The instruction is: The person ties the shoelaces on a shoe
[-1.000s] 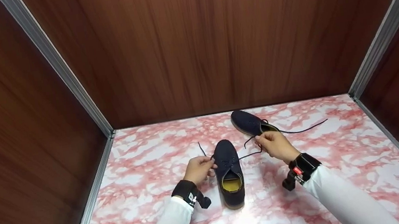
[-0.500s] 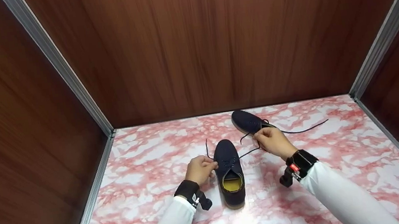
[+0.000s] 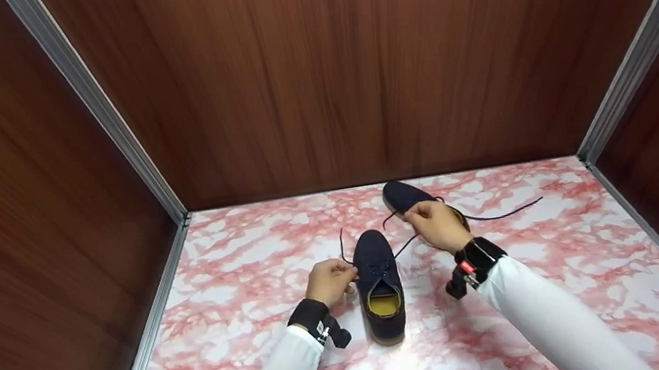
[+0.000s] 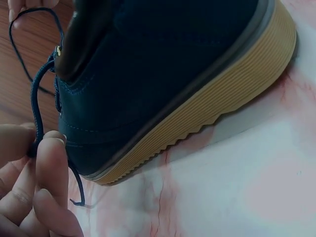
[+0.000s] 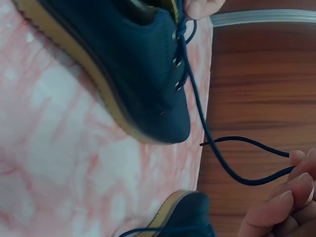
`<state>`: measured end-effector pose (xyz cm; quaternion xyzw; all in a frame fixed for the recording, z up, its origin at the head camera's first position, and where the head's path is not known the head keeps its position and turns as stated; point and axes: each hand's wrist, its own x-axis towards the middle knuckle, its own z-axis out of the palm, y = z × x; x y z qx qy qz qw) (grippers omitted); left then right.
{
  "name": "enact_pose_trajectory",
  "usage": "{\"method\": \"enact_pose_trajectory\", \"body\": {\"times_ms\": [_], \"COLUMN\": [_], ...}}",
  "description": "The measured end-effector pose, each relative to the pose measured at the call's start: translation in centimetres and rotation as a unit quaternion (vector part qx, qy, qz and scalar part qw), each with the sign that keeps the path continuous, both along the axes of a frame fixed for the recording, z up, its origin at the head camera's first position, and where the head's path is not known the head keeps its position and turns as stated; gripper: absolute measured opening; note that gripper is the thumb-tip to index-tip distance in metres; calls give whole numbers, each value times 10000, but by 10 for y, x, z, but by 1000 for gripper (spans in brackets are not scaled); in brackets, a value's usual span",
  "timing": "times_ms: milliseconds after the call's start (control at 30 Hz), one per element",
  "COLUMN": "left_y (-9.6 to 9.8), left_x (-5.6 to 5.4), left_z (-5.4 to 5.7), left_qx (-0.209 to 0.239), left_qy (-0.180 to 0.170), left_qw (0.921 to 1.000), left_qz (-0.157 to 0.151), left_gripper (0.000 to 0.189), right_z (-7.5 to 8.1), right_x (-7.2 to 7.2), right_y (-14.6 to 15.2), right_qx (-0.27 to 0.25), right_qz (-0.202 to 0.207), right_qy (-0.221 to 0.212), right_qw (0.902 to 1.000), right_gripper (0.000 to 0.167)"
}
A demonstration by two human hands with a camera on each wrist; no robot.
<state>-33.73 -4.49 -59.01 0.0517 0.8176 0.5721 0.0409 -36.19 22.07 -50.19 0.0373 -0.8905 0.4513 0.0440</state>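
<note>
A dark navy lace-up shoe with a yellow insole stands upright, toe pointing away, between my hands. My left hand is close at its left side and pinches one shoelace between thumb and fingers; the loose tip hangs below the fingertips in the left wrist view. Out to the right and farther forward, my right hand pinches the other shoelace, which runs from the eyelets in a slack curve. Its free end sticks out past the fingers. In the head view this hand overlaps the second shoe.
The second navy shoe lies angled at the back right, one long lace trailing right over the red-and-white marbled surface. Brown wood-grain panels with grey metal corner strips enclose the back and sides.
My right hand has moved forward and left with its lace, now in front of the second shoe. The left hand's lace end swung rightward earlier; that hand stays nearly in place.
</note>
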Motion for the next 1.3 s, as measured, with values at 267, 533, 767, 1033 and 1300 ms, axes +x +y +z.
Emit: {"method": "enact_pose_trajectory", "body": {"times_ms": [267, 533, 767, 1033, 1300], "left_y": [1, 3, 2, 0, 0], "left_x": [0, -1, 0, -2, -5], "left_z": [-1, -2, -3, -4, -4], "left_qx": [-135, -373, -416, -199, 58], "left_qy": [250, 377, 289, 62, -335], "left_qw": [9996, 9986, 9986, 9997, 9987], "left_qz": [12, 12, 149, 147, 378], "left_gripper": [12, 11, 12, 16, 16], "right_z": [15, 18, 3, -9, -21], "right_x": [-11, -4, -1, 6, 16], "right_y": [-45, -54, -33, -22, -25], "right_qx": [-29, 42, 61, 176, 633], "right_qz": [317, 899, 759, 1003, 2298], "right_qy": [227, 217, 144, 42, -405], "right_qw": [9992, 9957, 9970, 9948, 9703], "right_gripper": [18, 26, 21, 17, 21]}}
